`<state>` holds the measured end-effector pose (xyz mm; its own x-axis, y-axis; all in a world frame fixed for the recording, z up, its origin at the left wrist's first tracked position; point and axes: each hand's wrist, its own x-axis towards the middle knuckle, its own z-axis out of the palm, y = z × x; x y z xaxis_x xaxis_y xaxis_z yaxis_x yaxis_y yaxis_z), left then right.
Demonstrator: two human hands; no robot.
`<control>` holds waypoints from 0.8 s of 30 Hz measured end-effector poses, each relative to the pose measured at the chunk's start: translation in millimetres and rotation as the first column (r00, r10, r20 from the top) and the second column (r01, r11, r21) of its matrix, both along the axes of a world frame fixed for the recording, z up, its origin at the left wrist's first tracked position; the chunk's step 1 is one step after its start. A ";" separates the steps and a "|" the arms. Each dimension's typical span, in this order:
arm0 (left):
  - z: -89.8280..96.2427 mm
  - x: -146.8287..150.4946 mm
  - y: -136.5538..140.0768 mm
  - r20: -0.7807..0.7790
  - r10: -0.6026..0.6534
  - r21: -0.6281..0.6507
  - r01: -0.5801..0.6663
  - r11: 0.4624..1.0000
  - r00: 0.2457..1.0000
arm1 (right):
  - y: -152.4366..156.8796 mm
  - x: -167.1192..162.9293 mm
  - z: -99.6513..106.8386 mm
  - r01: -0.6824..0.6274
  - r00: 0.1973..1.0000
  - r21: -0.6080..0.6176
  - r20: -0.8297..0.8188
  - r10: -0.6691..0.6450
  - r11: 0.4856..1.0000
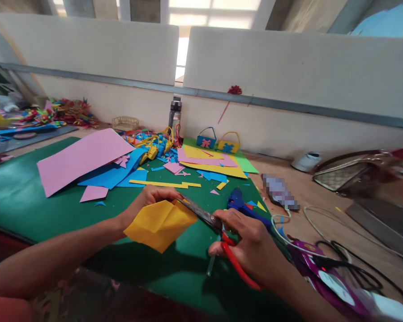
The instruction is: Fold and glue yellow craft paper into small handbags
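Note:
My left hand (159, 194) pinches a folded piece of yellow craft paper (159, 223) by its upper edge, above the green mat (174, 264). In my right hand (245, 237) is a pair of scissors (201, 211) with red handles, my fingers closed round them. Its blades reach left to the paper's upper right edge, close to my left fingertips. Whether the blades are closed on the paper I cannot tell. A clear stick (211, 265) shows below my right thumb. Just beyond that hand lies a blue glue gun (237, 201).
Pink sheets (83, 156), blue sheets (104, 176) and yellow strips (161, 183) lie across the mat. Two small paper bags, one blue (206, 141), one yellow (229, 145), stand by the wall. A phone (279, 191), cables and a purple power strip (322, 273) are at right.

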<state>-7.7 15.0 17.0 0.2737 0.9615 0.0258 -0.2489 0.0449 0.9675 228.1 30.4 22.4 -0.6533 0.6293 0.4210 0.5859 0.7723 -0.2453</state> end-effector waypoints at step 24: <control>-1.7 1.0 1.1 -0.002 0.008 0.013 -0.008 1.000 1.000 | 0.7 3.6 -5.2 0.018 0.999 0.067 0.027 -0.020 0.998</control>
<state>-6.6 16.1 15.2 0.2665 0.9631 0.0380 -0.2475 0.0302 0.9684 231.7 31.0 17.2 -0.6534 0.6127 0.4447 0.6065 0.7752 -0.1769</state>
